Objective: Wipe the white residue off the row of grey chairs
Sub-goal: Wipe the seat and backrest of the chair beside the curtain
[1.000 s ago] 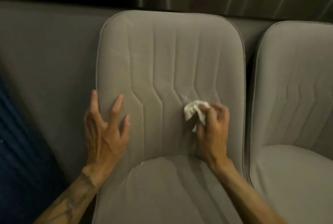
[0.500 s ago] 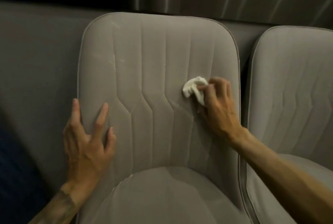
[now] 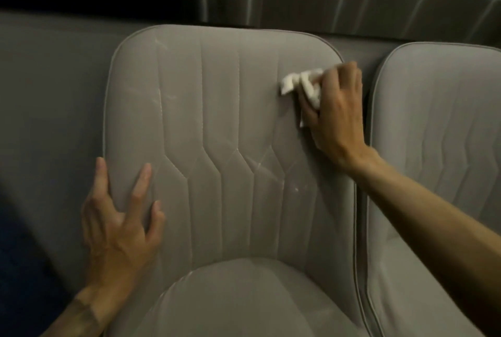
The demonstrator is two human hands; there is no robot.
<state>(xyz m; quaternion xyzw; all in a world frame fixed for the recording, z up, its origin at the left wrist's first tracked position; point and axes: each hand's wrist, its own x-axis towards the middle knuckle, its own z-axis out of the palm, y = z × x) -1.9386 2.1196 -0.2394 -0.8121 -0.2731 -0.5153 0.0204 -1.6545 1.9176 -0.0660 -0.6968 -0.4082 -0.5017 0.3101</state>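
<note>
Bare forearms, tattoo (image 3: 80, 313) on left

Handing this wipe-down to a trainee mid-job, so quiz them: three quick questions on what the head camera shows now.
1. True or false: the left hand holds the white cloth.
2. Where on the front chair's backrest is the cloth? A) upper right B) lower left C) dead centre
3. Fill in: white streaks show on the backrest's upper ____ panel.
Key: 1 false, the right hand grips it; 2 A; 3 left.
</note>
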